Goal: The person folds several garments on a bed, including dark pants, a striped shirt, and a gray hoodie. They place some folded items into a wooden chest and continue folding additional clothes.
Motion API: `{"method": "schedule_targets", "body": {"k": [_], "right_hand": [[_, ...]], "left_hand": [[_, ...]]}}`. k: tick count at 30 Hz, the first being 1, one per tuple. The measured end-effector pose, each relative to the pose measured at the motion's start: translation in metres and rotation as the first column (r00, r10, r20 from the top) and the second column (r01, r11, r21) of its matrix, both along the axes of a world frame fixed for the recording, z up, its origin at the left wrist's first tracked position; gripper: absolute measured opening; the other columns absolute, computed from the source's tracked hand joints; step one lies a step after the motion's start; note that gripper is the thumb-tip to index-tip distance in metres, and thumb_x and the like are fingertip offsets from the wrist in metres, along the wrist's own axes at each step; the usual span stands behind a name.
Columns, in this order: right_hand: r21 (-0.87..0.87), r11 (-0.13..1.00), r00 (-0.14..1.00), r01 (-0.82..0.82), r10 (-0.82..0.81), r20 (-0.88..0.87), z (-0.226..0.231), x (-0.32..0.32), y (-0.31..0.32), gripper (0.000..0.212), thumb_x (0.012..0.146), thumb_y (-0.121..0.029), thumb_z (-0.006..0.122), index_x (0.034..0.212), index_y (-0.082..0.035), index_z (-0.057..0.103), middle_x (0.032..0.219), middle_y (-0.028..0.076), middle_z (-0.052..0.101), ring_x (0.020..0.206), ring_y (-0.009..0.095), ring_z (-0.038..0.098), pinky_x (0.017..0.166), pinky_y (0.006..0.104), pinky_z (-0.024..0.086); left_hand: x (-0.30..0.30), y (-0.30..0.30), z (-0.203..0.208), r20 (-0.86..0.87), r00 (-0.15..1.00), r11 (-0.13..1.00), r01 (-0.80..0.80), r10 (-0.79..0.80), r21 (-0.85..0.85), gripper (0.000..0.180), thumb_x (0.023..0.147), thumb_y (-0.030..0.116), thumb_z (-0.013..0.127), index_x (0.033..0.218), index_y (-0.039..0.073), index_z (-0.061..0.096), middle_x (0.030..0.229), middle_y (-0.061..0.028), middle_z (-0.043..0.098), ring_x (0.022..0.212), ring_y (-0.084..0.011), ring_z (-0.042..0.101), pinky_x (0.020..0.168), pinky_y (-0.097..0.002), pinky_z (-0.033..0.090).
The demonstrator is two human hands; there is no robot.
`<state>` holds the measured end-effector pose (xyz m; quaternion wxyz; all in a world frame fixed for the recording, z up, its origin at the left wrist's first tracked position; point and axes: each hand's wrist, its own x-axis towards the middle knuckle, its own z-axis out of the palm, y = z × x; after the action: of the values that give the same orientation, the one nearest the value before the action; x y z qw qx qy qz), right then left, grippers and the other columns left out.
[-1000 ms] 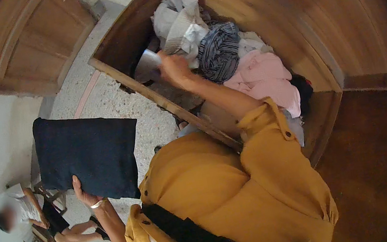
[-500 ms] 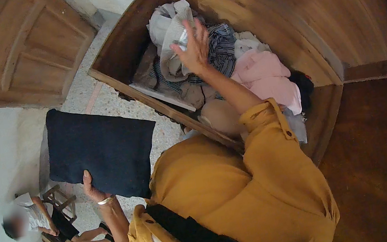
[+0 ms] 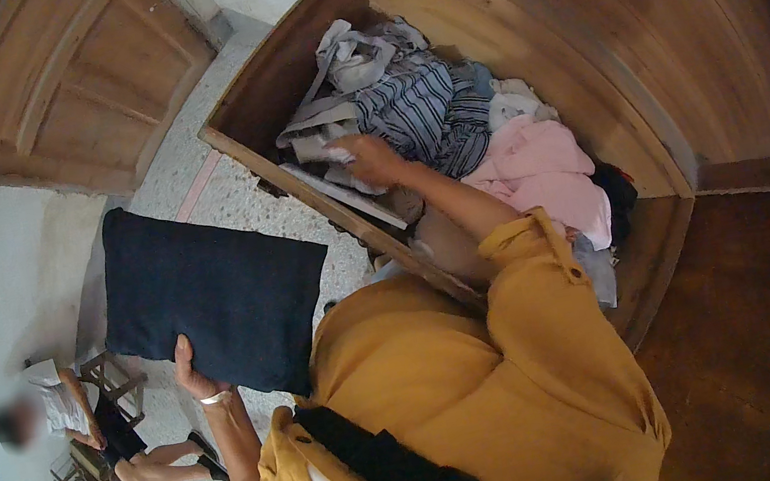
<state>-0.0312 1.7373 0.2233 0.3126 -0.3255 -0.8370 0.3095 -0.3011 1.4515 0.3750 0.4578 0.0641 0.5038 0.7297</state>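
Gripping the dark folded cloth (image 3: 213, 298) with our left hand (image 3: 199, 371): thumb on top at the near edge, fingers hidden underneath. It's held out left of the wooden chest (image 3: 235, 148), above the floor, one corner by our mustard shirt (image 3: 391, 340). Our right hand (image 3: 372, 160) is down inside the chest, fingers bent over the off-white cloth (image 3: 320, 136); can't tell if they're pinching it or just touching.

Around the right hand: striped cloth (image 3: 414, 105) just beyond, thin white board (image 3: 348, 196) leaning along the near wall, grey-white cloth (image 3: 356, 59) heaped at the far end, pink cloth (image 3: 544, 160) further right, black cloth (image 3: 618, 198) past that.

Risks as we read it: one-handed hold at one edge, so the dark cloth could sag, unfold or slip to the floor if the thumb eases. Layers in the chest overlap, so a tug on the off-white one may drag the striped one along. Board sits close to our wrist; a knock could shift it.

Surface: bare wood chest, contents loose and rumpled. Brown wooden panel (image 3: 730, 317) to the right. Room: speckled floor (image 3: 243, 202), panelled door (image 3: 98, 84) upper left, pale wall (image 3: 7, 270), seated person (image 3: 63, 402) by a wooden stool (image 3: 121, 383), more small wooden furniture (image 3: 81, 480) below them.
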Motion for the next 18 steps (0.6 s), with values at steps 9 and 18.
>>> {"method": "schedule_targets", "body": {"k": [9,18], "right_hand": [[-0.202,0.78,0.67,0.592,-0.616,-0.414,0.205,0.07,0.055,0.023,0.074,-0.023,0.072,0.077,-0.002,0.064,0.068,-0.002,0.057,0.061,0.009,0.049,0.058,0.0273,0.043],[0.651,0.32,0.723,0.689,-0.362,-0.588,0.376,0.196,0.081,0.03,0.08,-0.015,0.062,0.105,0.002,0.063,0.105,0.014,0.062,0.089,0.018,0.061,0.079,0.0277,0.047]], "left_hand": [[0.004,0.01,0.006,-0.017,0.999,0.999,0.041,-0.041,-0.016,0.042,0.075,0.021,0.063,0.109,-0.002,0.054,0.104,-0.0128,0.061,0.093,-0.0263,0.059,0.084,-0.0382,0.047],[0.009,0.014,0.011,-0.036,0.997,0.997,0.067,-0.068,-0.039,0.039,0.076,0.024,0.061,0.106,-0.001,0.055,0.1,-0.0116,0.061,0.088,-0.0253,0.059,0.082,-0.0362,0.046]]}}
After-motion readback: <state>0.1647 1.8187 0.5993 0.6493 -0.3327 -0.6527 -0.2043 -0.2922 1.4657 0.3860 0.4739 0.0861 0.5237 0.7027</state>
